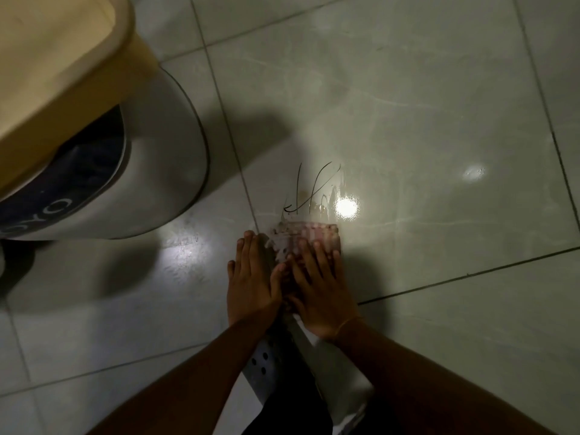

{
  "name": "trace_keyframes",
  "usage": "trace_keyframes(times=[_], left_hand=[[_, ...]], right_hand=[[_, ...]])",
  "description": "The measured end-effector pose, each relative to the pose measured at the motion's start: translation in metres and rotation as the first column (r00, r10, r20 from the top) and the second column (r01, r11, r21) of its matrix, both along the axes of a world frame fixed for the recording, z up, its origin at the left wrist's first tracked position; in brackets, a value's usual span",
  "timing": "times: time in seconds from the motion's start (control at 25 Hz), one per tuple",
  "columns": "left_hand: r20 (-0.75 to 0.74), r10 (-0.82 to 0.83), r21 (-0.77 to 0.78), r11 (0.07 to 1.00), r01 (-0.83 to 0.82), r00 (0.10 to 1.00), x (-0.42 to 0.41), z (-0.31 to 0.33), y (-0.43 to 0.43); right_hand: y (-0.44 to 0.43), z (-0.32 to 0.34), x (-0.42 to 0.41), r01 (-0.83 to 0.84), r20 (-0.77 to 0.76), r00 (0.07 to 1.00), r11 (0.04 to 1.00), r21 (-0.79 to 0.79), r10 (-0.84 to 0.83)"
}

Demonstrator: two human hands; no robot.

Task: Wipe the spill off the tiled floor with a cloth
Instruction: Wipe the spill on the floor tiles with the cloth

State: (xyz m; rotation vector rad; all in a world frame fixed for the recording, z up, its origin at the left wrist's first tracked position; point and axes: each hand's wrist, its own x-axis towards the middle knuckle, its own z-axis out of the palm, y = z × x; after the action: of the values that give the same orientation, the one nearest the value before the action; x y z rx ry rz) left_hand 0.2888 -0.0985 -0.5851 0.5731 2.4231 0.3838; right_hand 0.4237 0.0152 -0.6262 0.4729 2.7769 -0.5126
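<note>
A pale pinkish cloth [301, 235] lies flat on the glossy tiled floor [439, 105]. My left hand [251, 277] and my right hand [320, 287] press side by side on its near part, palms down and fingers spread. Just beyond the cloth's far edge is the wet spill [317, 196], a shiny smear with thin dark streaks and a small brownish spot. A thin bracelet circles my right wrist.
A large grey bin with a beige lid [94, 120] stands at the left, close to the cloth. A grey perforated slipper [262, 365] shows between my forearms. Bright light reflections glare on the tiles [346, 208]. Bare tiles stretch to the right and far side.
</note>
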Motion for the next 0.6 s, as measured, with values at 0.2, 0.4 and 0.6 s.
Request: trace_keyframes(times=[0.2, 0.4, 0.6], left_hand=[[0.026, 0.017, 0.034, 0.999, -0.018, 1.0, 0.0, 0.002, 0.001], [0.042, 0.013, 0.053, 0.998, -0.016, 0.999, 0.001, -0.001, -0.001], [0.045, 0.04, 0.082, 0.996, -0.044, 0.998, 0.0, -0.002, -0.002]], right_hand=[[0.019, 0.021, 0.094, 0.153, 0.186, 0.97, 0.988, 0.021, -0.154], [0.085, 0.026, 0.068, 0.39, 0.275, 0.869, 0.911, 0.132, -0.412], [0.076, 0.012, -0.04, 0.363, 0.174, 0.908, 0.923, 0.13, -0.382]])
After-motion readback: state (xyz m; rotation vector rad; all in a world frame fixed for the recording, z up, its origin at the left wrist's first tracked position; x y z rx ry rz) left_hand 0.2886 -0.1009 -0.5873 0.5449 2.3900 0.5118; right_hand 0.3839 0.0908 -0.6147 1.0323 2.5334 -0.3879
